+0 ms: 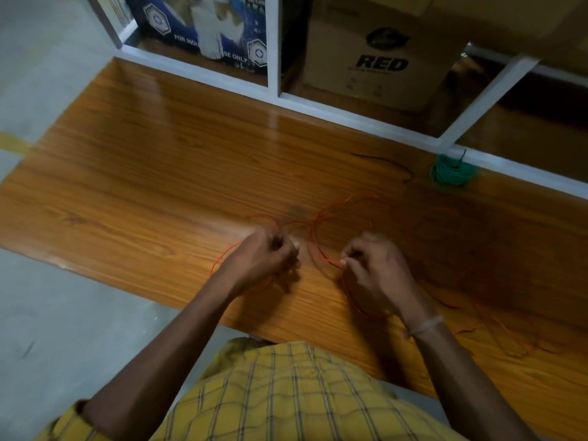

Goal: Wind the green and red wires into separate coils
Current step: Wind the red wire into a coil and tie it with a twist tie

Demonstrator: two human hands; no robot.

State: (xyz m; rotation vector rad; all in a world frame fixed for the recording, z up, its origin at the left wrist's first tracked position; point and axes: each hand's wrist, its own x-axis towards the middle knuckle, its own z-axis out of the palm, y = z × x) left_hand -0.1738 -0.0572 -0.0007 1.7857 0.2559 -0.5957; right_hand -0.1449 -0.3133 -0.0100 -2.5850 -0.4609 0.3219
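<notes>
— What does the head view show of the hands?

— Both work over the near part of the wooden table (133,173). The left hand (265,256) has its fingers curled round the red wire (313,237), gripping it. The right hand (374,268) pinches the same wire between thumb and fingertip at its left side.

— Where does the red wire run?

— It loops loosely on the table between and just beyond the hands, with an arc to the left of the left hand and more strands trailing right of the right wrist, which wears a pale band (424,326).

— And the green one?

— The green wire (451,173) lies as a bundled coil at the far right, just beside the white shelf frame (350,117), well apart from both hands. A cardboard box (381,52) marked RED stands behind that frame.
</notes>
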